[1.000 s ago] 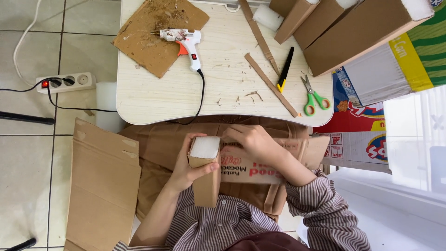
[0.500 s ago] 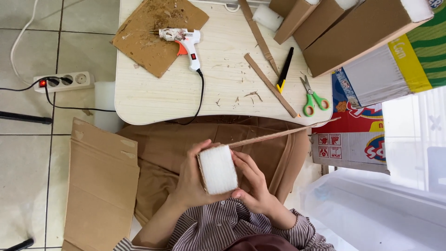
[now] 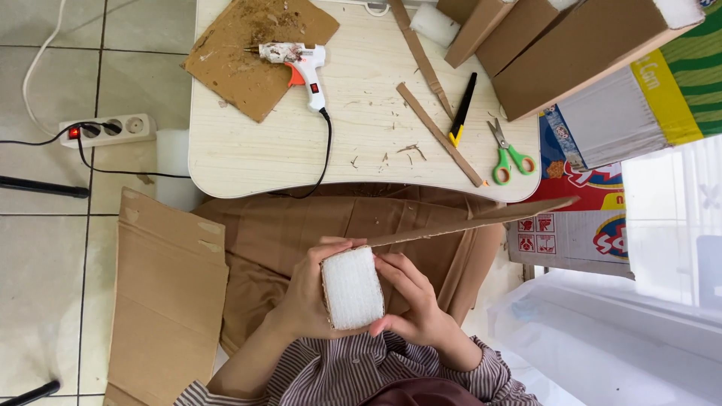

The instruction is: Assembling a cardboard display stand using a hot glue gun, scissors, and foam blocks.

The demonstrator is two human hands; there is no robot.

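A small block with a white foam face (image 3: 352, 287) and a cardboard edge is held end-on toward me, low in the middle of the head view. My left hand (image 3: 308, 297) wraps its left side. My right hand (image 3: 412, 301) grips its right side and bottom. A long thin cardboard sheet (image 3: 481, 221), seen edge-on, runs from the block up to the right. Brown cloth (image 3: 301, 225) covers my lap beneath.
A pale low table (image 3: 248, 158) carries a white and orange glue gun (image 3: 297, 60), a cardboard scrap (image 3: 241, 53), cardboard strips (image 3: 438, 134), a black and yellow knife (image 3: 462, 109) and green scissors (image 3: 505, 154). Cardboard boxes (image 3: 587, 53) lie right, a flat carton (image 3: 162, 301) left, a power strip (image 3: 109, 129) on the tiles.
The block was turned from upright to end-on, its white face now toward me. My right hand came off the printed cardboard onto the block, and the sheet now shows edge-on.
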